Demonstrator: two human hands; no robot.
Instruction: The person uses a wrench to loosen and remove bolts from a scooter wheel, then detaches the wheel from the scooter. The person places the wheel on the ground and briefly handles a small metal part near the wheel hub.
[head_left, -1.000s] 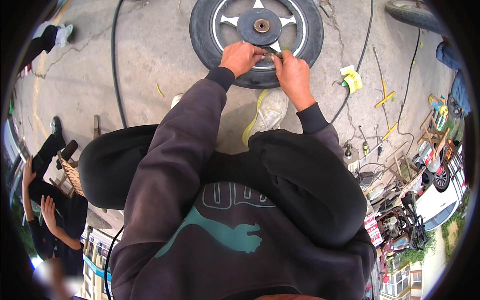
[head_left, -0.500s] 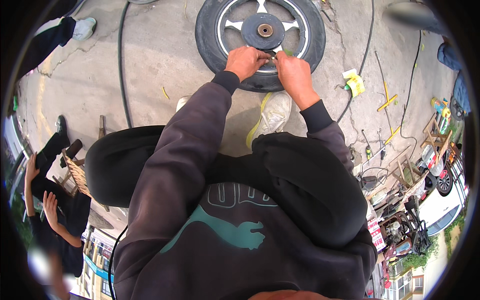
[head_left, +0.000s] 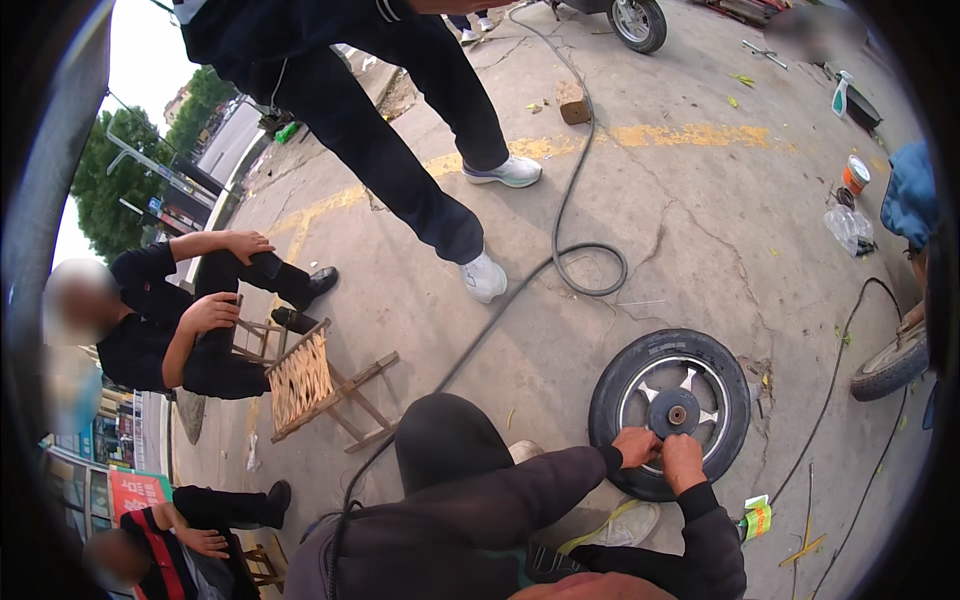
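A wheel with a black tyre (head_left: pixel 725 365) lies flat on the concrete in front of me. Its silver spokes (head_left: pixel 708 416) run out from a dark round hub (head_left: pixel 660 404) with a brownish metal centre. My left hand (head_left: pixel 637 447) and my right hand (head_left: pixel 684 462) meet at the wheel's near rim, just below the hub. The fingers of both are closed in a pinch, close together. Whatever sits between the fingertips is too small and too covered to name.
A black hose (head_left: pixel 560 225) loops across the ground left of the wheel. Nearby are a wooden folding stool (head_left: pixel 300 385), a standing person (head_left: pixel 380 160) and two seated people. To the right lie a yellow-green packet (head_left: pixel 758 518), a yellow-handled tool (head_left: pixel 803 552), a thin cable and another wheel (head_left: pixel 890 367).
My view has swung up and left, so the wheel and my hands now appear lower and further right. Both hands stay at the same part of the rim.
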